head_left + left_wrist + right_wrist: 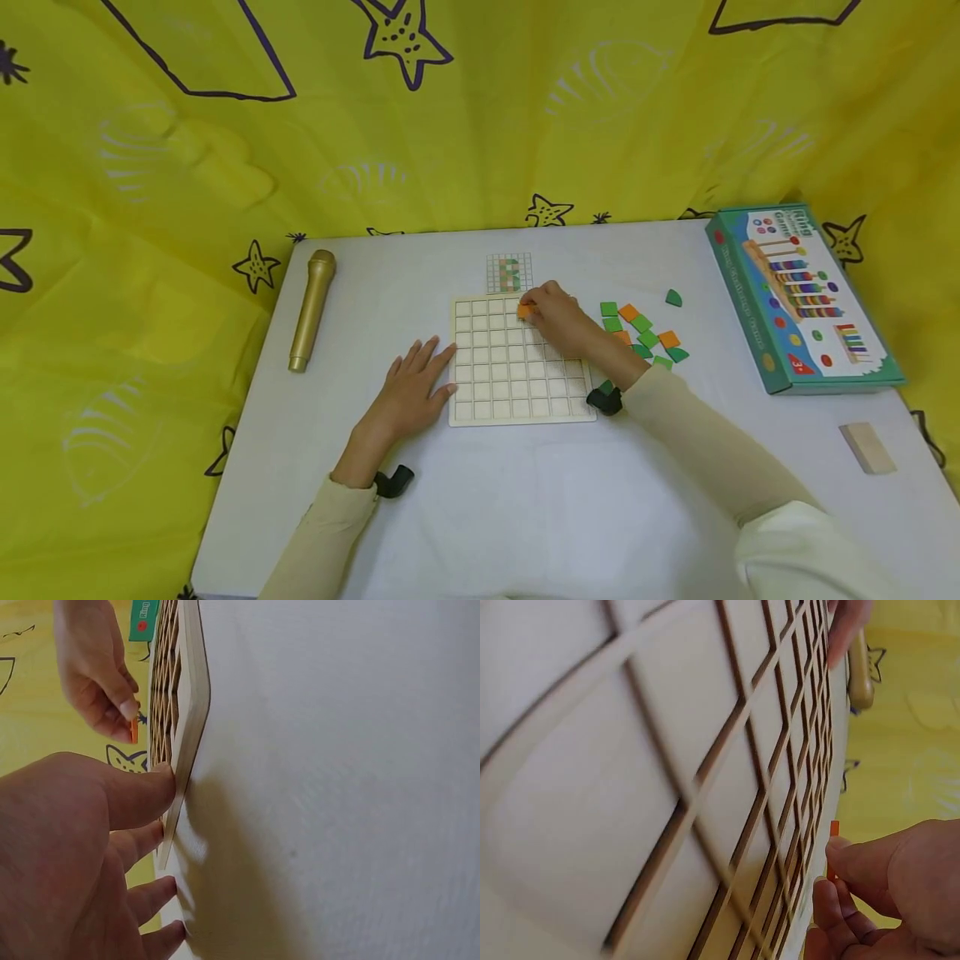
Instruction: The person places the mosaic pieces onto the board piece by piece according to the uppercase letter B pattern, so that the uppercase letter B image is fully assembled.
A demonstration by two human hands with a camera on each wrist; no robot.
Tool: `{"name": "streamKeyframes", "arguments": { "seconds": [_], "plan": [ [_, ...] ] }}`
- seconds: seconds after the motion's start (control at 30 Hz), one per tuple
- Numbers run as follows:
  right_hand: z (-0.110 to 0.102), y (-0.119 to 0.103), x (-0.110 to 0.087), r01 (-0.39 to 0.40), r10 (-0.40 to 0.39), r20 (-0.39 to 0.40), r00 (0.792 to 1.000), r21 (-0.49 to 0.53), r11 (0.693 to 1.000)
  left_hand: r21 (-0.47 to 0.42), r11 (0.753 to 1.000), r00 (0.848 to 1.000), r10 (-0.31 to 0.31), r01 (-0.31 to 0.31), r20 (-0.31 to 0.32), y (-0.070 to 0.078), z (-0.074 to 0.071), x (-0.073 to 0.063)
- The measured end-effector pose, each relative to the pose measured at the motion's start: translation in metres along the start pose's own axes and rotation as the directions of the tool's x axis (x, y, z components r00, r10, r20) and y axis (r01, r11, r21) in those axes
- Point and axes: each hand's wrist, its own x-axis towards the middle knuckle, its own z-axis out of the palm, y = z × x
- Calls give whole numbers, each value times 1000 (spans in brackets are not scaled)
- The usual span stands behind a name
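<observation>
A pale wooden grid board lies on the white table, its square cells bare where they show. My right hand pinches an orange square tile over the board's far rows. In the right wrist view the tile stands on edge between thumb and fingertips, close above the grid. With fingers spread, my left hand rests at the board's left edge. Its thumb touches the board's rim in the left wrist view. Just beyond the board lies a small pattern card with a printed green and orange design.
Several loose green and orange tiles are scattered right of the board, with a green quarter-round piece farther back. A boxed game and a wooden block sit at the right. A gold microphone lies at the left.
</observation>
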Motion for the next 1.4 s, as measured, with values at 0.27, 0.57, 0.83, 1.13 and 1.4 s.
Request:
{"name": "streamKeyframes", "arguments": {
  "seconds": [0.27, 0.57, 0.83, 1.13, 1.4],
  "plan": [
    [20, -21, 15, 44, -43, 10, 999, -63, 997, 14, 1000, 1000, -7, 7, -4, 0, 0, 0],
    [26, -27, 19, 89, -90, -19, 996, -56, 994, 19, 1000, 1000, 5, -4, -14, 0, 0, -2],
    [30, -29, 19, 97, -99, -35, 994, -65, 993, 19, 1000, 1000, 9, -9, -22, 0, 0, -3],
    [31, -27, 16, 105, -110, -60, 992, -90, 990, 13, 1000, 1000, 3, -3, -13, 1, 0, -4],
    [8, -9, 7, 49, -49, -62, 997, 1, 999, 4, 1000, 1000, 1, -1, -7, -2, 3, -2]
  ]
}}
